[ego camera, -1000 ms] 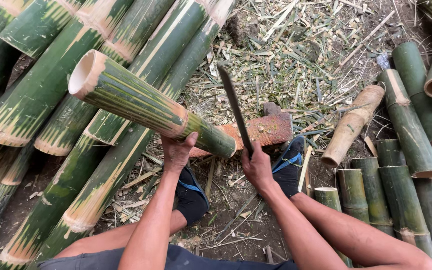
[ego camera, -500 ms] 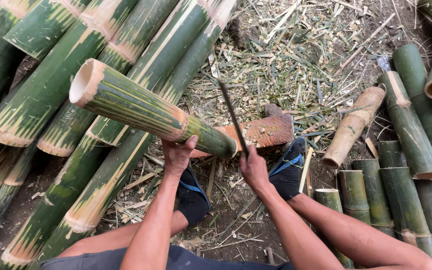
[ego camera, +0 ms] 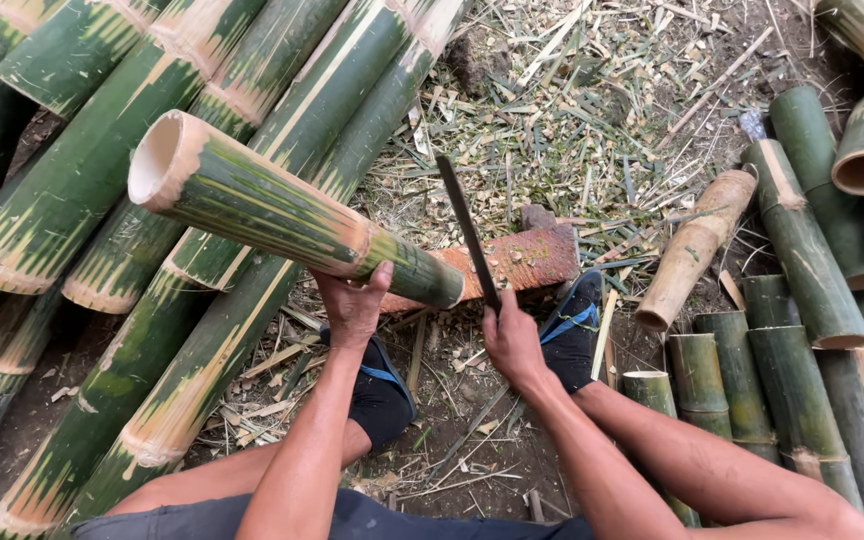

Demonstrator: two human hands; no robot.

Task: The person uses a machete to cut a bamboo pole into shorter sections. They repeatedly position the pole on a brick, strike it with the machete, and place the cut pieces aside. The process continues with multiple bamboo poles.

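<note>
Bamboo section (ego camera: 282,215) rested on a reddish block (ego camera: 522,260), steadied by our left hand (ego camera: 354,310) clasping its underside. Our right hand (ego camera: 512,340) gripped the blade (ego camera: 467,230) tightly, edge poised at the cut end.

machete blade (ego camera: 467,230) now lower, at bamboo end (ego camera: 447,285)

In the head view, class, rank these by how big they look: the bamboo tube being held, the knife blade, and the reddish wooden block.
1. Bamboo tube, largest, though nearness to the camera enlarges it.
2. Knife blade and reddish wooden block look alike in length; the block is partly hidden, so unranked.
</note>
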